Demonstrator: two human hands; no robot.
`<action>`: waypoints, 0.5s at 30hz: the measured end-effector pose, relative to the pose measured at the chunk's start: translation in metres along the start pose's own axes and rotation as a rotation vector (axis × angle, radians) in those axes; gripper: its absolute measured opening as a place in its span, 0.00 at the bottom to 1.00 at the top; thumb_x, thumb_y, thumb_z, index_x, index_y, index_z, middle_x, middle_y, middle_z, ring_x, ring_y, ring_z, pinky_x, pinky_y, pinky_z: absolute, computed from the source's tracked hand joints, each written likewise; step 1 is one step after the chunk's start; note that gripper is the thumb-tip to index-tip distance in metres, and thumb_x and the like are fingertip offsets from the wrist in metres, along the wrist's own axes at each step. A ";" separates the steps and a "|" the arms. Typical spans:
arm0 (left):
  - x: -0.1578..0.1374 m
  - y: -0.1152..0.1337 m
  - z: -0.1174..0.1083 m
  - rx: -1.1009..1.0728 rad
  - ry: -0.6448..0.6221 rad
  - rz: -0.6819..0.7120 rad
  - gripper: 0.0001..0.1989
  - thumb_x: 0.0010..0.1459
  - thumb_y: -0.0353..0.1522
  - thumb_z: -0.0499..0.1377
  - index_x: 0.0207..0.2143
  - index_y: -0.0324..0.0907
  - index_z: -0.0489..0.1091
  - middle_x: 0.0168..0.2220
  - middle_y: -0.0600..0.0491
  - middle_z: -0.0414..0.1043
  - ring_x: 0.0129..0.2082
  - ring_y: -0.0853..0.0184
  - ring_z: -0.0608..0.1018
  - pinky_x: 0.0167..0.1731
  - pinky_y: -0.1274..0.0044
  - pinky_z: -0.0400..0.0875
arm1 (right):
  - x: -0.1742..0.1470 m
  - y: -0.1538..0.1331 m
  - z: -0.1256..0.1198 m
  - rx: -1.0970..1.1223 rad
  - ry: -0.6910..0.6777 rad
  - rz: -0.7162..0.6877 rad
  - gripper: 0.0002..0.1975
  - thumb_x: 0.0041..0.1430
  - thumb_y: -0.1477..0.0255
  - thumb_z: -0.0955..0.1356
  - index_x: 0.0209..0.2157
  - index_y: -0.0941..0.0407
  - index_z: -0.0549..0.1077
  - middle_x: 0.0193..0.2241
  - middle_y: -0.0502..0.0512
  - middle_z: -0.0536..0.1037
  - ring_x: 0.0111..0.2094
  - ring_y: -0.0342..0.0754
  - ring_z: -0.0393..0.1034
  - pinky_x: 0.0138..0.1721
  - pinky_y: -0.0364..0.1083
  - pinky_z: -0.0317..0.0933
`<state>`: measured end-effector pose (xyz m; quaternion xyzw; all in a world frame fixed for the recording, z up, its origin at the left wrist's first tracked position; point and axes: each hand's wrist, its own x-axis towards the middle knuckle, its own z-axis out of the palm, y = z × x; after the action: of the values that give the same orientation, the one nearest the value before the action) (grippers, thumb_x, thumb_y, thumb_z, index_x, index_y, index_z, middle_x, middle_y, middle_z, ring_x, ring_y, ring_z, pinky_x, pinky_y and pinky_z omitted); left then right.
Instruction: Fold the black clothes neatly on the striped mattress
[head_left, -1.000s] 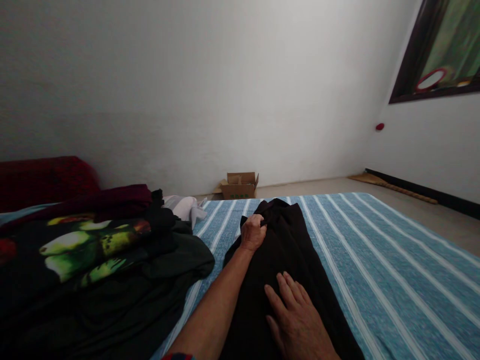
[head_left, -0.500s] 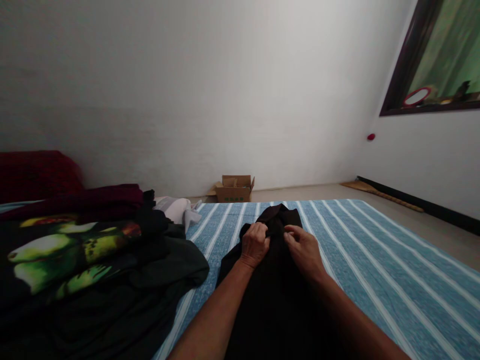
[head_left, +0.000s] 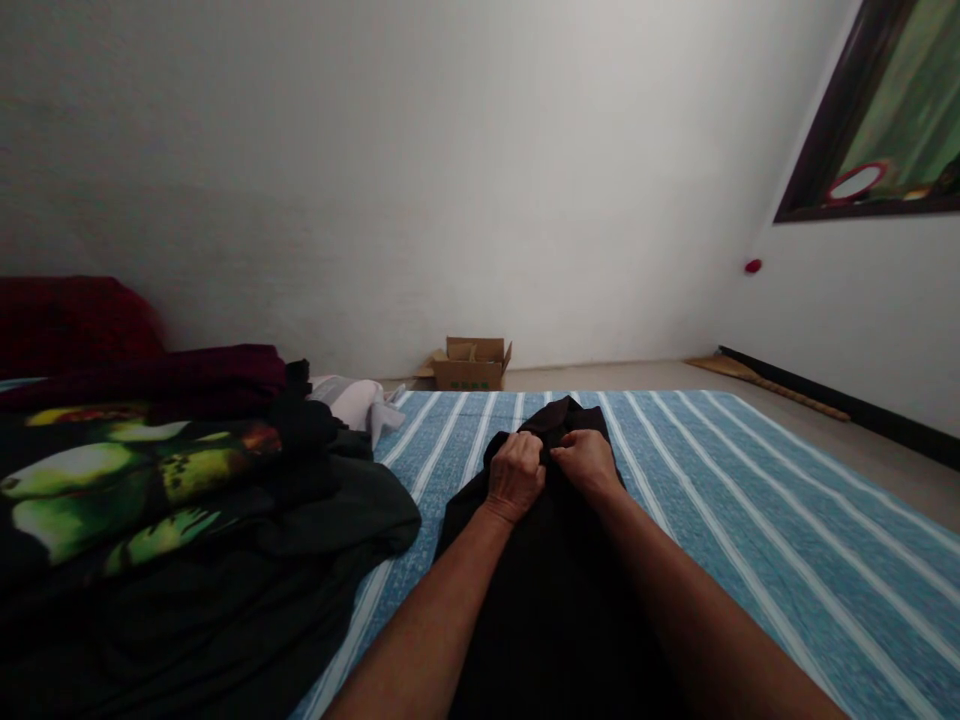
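Presently gripping the bunched far end of a long, black cloth garment [head_left: 555, 600] with the left hand [head_left: 516, 470], closed in a fist; apparently pinching the same end with the right hand [head_left: 589, 458]. Note garment lying lengthwise on a blue, white-striped fabric bedcover [head_left: 780, 545], right of a dark, rumpled pile of clothes [head_left: 225, 560] with a green-and-yellow print. Judge creasing or twisting possible from uneven tugging; slipping loose possible from too light a right-hand pinch.

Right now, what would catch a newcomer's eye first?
The bright green print on the dark clothes pile at left probably comes first. Next comes the striped blue sheet, spread centre to right, with the dark garment mid-frame in the grip of the left hand and right hand.
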<state>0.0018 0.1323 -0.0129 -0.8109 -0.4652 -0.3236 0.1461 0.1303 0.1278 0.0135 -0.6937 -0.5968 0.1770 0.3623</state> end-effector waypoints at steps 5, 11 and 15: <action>-0.001 0.001 0.000 0.003 -0.031 0.000 0.10 0.43 0.20 0.50 0.27 0.44 0.60 0.28 0.50 0.65 0.34 0.61 0.69 0.35 0.71 0.66 | 0.005 0.003 0.003 0.037 -0.036 0.060 0.04 0.40 0.77 0.66 0.18 0.58 0.74 0.20 0.59 0.75 0.27 0.51 0.70 0.28 0.45 0.57; -0.001 0.002 0.001 0.007 -0.057 -0.006 0.09 0.46 0.21 0.51 0.28 0.43 0.62 0.30 0.49 0.65 0.36 0.60 0.69 0.36 0.70 0.66 | 0.008 0.004 -0.001 0.209 -0.079 0.113 0.07 0.36 0.79 0.65 0.12 0.57 0.66 0.15 0.54 0.69 0.25 0.50 0.68 0.25 0.44 0.58; 0.000 0.004 0.000 0.008 -0.069 -0.030 0.06 0.51 0.24 0.52 0.32 0.42 0.64 0.33 0.48 0.67 0.37 0.60 0.69 0.37 0.70 0.66 | 0.013 0.000 -0.013 0.443 -0.131 0.191 0.05 0.39 0.77 0.64 0.15 0.56 0.64 0.14 0.50 0.68 0.20 0.45 0.67 0.21 0.42 0.60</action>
<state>0.0048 0.1302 -0.0130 -0.8140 -0.4832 -0.2959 0.1282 0.1425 0.1367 0.0247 -0.6375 -0.4974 0.3817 0.4479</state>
